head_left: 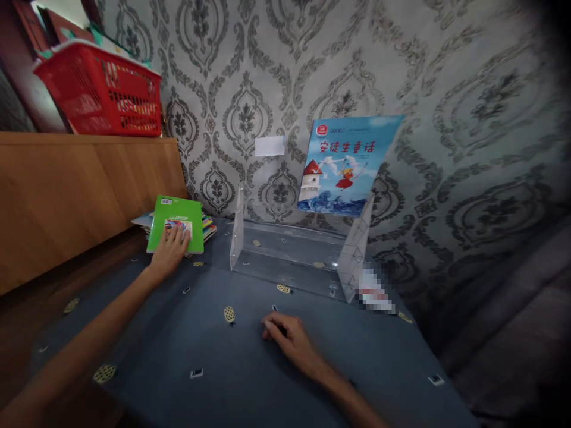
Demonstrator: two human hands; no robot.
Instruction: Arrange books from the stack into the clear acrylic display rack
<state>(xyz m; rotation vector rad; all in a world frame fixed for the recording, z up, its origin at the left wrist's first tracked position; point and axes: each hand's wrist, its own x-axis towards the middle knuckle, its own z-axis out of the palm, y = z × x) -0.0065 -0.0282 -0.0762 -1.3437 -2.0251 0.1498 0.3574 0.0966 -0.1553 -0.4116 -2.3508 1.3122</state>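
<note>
At the left of the table, my left hand (pixel 172 246) rests on a green book (pixel 191 215), with its fingers stretched out over the cover picture. This book lies on top of a stack of books (pixel 209 229) whose edges stick out on both sides. My right hand (pixel 285 337) is over the front middle of the table, fingers curled in and nothing visible in them. Beyond it stands a clear acrylic rack (pixel 285 266). A blue picture book (pixel 348 169) with red Chinese lettering is upright and slightly tilted at the rack's upper right.
A dark blue-grey cloth (pixel 178 333) with pineapple prints covers the table. On a wooden cabinet (pixel 89 184) at the left sits a red plastic basket (pixel 93 89). A blurred pale item (pixel 375 291) lies right of the rack. A white label (pixel 270 146) is near the patterned wall.
</note>
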